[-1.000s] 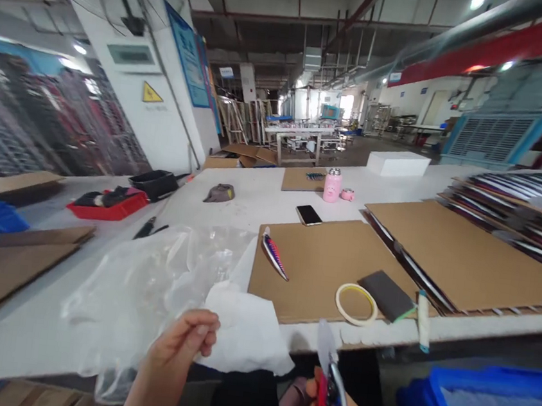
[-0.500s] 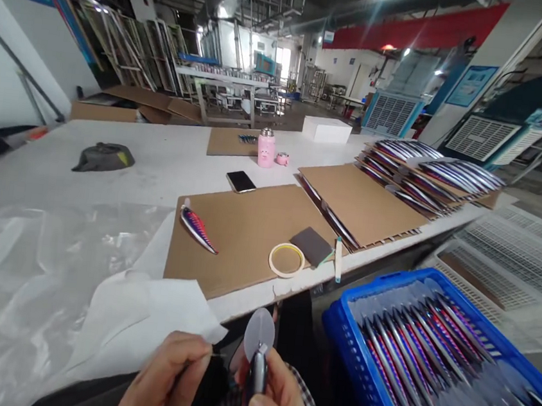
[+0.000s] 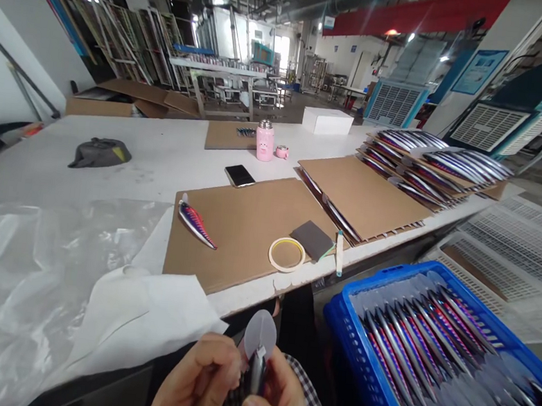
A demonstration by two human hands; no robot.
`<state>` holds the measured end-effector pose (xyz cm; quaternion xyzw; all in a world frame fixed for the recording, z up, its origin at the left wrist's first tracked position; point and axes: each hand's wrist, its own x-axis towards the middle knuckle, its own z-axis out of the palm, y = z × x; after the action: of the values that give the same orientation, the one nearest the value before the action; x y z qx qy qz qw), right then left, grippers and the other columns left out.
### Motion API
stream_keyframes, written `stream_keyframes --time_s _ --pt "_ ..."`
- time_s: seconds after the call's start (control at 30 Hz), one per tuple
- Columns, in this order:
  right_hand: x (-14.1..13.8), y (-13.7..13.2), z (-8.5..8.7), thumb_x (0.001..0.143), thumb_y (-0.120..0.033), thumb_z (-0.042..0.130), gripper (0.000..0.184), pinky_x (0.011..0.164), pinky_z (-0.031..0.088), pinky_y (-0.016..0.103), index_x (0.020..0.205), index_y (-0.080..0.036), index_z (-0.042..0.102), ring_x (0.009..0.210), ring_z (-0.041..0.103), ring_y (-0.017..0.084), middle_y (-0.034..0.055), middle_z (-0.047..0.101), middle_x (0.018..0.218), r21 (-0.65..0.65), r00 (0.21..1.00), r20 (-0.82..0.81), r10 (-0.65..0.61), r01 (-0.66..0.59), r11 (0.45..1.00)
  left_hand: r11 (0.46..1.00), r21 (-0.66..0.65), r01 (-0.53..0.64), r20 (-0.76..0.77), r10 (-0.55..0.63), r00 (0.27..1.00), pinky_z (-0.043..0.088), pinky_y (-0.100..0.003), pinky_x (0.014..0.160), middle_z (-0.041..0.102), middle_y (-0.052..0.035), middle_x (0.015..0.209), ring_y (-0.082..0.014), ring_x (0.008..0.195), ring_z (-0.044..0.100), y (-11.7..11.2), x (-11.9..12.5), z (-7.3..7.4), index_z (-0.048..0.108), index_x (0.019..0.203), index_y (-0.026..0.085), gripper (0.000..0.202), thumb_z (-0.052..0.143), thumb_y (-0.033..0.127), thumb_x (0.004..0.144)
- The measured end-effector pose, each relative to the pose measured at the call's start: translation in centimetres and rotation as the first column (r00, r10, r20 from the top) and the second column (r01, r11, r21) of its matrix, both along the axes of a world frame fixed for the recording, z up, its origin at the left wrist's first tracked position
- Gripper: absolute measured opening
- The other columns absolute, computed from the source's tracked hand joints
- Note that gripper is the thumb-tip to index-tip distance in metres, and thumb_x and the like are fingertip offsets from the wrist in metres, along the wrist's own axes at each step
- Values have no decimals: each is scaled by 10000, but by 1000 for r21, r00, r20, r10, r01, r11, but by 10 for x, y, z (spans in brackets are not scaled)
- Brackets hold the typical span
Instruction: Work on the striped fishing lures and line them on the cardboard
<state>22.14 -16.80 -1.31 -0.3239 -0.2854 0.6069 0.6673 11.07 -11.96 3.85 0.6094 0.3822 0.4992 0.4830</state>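
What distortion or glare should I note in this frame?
Head view: wide-angle distortion bows the white table and tilts the pillar; faint glare streaks near the ceiling light; the left hand and right hand on the fishing lure show little blur.

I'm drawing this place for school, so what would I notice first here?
A bright blue crate packed with shiny striped fishing lures sits at the lower right. At the bottom middle, the right hand holds a lure with a clear lip, the left hand right against it. More lures lie stacked on cardboard sheets at the table's far right.
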Motion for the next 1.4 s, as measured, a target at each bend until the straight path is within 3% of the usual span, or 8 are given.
stream_keyframes --time_s 0.17,0.33,0.47,0.63,0.83,1.0,1.4 --pt "-1 -2 -1 618 -477 780 657 972 398 385 1195 -232 583 1031 593 267 58 663 1056 8 999 -31 15 -15 1000 987 -36 -157 90 160 983 506 -191 579 577 42 684 -113 603 561 -7 12 -2 585 895 296 106 634 272 804" --pt "1 -2 -2 646 -429 781 623 965 408 378 1202 -237 578 1091 573 270 58 660 1111 33 999 20 32 -33 999 995 64 -77 -40 80 996 501 -216 503 573 25 710 -129 564 562 -2 6 -13 595 847 281 75 608 226 797" --pt "4 -3 -9 658 -412 777 599 951 421 358 1197 -250 575 1046 590 251 43 657 1111 25 993 114 40 -43 999 992 74 -103 -119 112 987 482 -213 511 546 20 693 -130 566 540 -2 4 -16 584 811 268 42 601 238 787" --pt "5 -5 -17 644 -408 780 603 918 442 361 1186 -230 587 896 614 231 27 667 975 1 973 232 7 -8 1000 983 -10 -181 -128 178 976 458 -188 519 535 35 655 -118 552 517 -10 7 -11 565 750 256 52 613 268 768" --pt "5 -5 -14 658 -395 770 602 900 454 323 1210 -246 580 1000 602 248 34 673 1073 -1 945 327 0 0 1000 977 -54 -205 -103 199 975 442 -166 522 523 52 631 -97 529 505 -13 7 -8 564 722 246 59 616 237 749" --pt "3 -7 -17 647 -438 769 639 918 458 361 1214 -213 579 1031 600 272 62 670 1104 -7 949 316 -3 6 1000 961 -99 -260 -98 251 963 465 -174 553 542 55 639 -106 550 533 -13 6 -12 554 741 248 73 626 251 738" --pt "3 -6 -6 638 -264 753 545 810 485 277 1162 -235 607 930 623 221 13 687 1019 -49 936 352 12 6 999 992 21 -127 -211 129 969 449 -150 513 558 48 635 -102 556 547 -13 -4 -21 566 725 232 52 596 229 768"
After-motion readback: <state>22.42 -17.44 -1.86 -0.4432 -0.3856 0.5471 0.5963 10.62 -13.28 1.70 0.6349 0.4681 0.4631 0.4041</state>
